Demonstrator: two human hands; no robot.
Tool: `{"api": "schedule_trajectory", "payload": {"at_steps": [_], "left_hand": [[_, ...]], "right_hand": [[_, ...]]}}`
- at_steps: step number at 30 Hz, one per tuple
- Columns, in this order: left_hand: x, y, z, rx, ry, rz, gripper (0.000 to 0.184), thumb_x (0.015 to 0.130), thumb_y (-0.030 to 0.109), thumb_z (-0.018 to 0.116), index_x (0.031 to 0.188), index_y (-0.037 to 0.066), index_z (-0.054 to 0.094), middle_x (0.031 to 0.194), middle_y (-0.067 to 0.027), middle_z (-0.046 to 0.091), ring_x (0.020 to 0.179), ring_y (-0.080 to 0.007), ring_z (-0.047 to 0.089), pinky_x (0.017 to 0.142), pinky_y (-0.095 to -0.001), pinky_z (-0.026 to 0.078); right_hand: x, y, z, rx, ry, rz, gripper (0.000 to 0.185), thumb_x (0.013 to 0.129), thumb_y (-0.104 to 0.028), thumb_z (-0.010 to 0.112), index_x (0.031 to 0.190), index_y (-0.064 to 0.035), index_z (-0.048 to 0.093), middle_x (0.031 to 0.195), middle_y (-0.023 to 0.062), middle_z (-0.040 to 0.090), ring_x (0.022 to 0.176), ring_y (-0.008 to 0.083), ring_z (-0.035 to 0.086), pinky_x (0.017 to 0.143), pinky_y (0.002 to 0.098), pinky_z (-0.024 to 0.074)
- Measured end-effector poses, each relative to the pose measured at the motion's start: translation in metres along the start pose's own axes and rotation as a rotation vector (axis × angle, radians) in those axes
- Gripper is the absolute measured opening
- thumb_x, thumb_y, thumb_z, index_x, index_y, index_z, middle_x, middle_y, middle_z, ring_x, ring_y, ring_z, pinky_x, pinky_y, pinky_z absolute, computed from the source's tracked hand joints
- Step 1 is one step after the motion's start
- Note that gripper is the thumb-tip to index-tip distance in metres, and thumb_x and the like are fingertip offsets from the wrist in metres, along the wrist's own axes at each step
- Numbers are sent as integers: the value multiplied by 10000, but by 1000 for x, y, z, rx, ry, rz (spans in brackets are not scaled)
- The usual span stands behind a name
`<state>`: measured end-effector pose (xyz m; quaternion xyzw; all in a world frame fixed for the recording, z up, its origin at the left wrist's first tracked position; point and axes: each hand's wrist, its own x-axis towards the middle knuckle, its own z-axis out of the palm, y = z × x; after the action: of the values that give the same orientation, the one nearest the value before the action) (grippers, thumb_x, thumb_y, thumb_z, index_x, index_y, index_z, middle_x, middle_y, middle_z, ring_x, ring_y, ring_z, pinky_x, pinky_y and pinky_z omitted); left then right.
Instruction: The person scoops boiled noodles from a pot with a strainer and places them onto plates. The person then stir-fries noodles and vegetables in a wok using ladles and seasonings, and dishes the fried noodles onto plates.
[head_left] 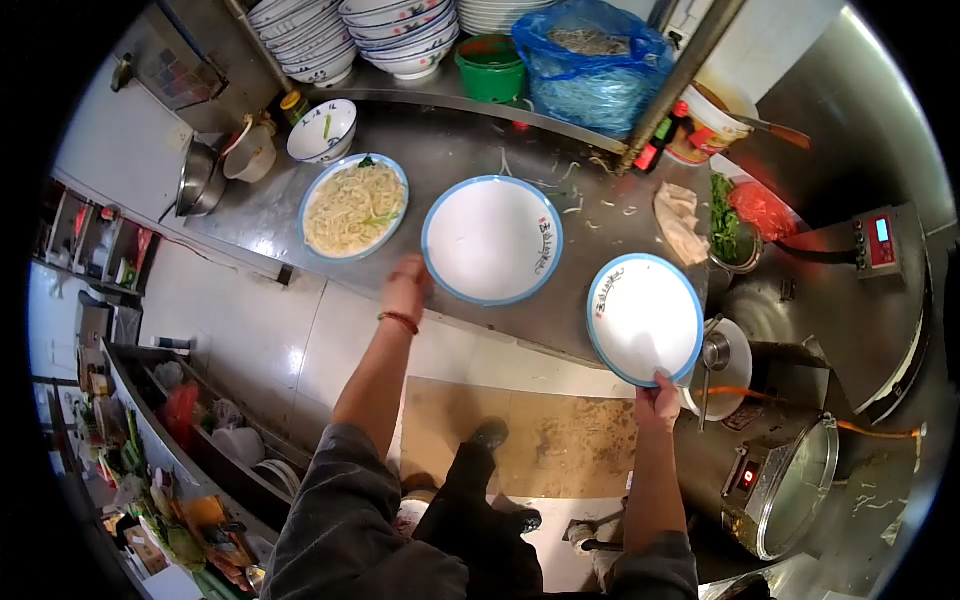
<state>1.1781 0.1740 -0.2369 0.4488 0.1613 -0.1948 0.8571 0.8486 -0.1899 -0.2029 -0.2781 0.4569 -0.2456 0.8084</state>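
Note:
My right hand [657, 402] grips the near rim of a wide white bowl [645, 318] with a blue edge and dark lettering inside. It is at the front edge of the steel counter, with nothing in it. A matching bowl [492, 240], also bare inside, rests to its left. Beside that bowl's lower left rim is my left hand [405, 287], fingers loosely extended and slightly blurred; whether they touch the rim is unclear. Farther left, a blue-rimmed bowl of noodles [355, 210] with some green leaves stands on the counter.
Stacked bowls [400, 35], a green tub [491, 70] and a blue plastic bag [595, 70] fill the shelf behind. A cloth [681, 222] and noodle scraps lie on the counter [540, 325]. Cookers with digital displays stand right; a ladle [715, 352] rests over a white container.

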Motion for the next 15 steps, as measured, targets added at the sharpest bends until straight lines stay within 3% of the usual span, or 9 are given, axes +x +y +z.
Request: {"api": "schedule_trajectory", "payload": {"at_steps": [1,3,5,6,9,13,15], "left_hand": [[23,10,-21,-175,62,99,296,854,26,493,1146,-16,476,1049,-116,561,926,-239,565,835,-297,480],[29,54,-17,-482,272,108,298,860,38,494,1153,-12,472,1089,-131,544,967,-253,551,838,-347,486],[46,66,-31,-368,342,195,306,863,32,474,1165,-15,464,1136,-147,518,1022,-269,527,836,-407,495],[54,66,-40,-325,370,229,315,864,28,463,1178,3,463,1150,-155,507,1046,-278,513,836,-443,493],[75,66,-93,-199,281,129,364,861,12,460,1223,34,448,1182,-167,498,1070,-302,507,842,-485,493],[-7,63,-104,-147,277,179,378,847,-42,460,1223,-23,431,1217,-198,475,1099,-322,484,918,-469,461],[-58,54,-103,-145,272,182,386,840,-69,459,1223,-52,423,1235,-213,464,1113,-332,472,957,-461,444]], "right_hand": [[2,6,12,-17,12,-79,429,819,-4,487,1241,-41,423,1193,136,507,1069,293,519,905,400,459],[3,10,36,-36,30,-155,440,828,-17,491,1259,-50,404,1189,140,501,1056,299,524,883,398,475],[-3,5,52,-382,249,-135,443,832,-69,526,1257,-42,403,1164,141,511,1010,297,548,792,380,522],[-9,-1,57,-463,236,-89,455,827,-109,558,1247,-28,405,1141,144,519,960,285,571,724,364,543],[-14,4,28,-400,168,-69,399,846,-101,534,1215,-6,417,1072,174,542,927,273,587,690,354,548],[-58,9,-8,-395,290,-84,336,856,-96,545,1162,-7,440,968,160,583,841,272,622,680,343,537],[-107,14,-20,-473,243,134,335,842,-97,577,1140,-12,449,965,166,593,818,273,632,652,344,531]]}}
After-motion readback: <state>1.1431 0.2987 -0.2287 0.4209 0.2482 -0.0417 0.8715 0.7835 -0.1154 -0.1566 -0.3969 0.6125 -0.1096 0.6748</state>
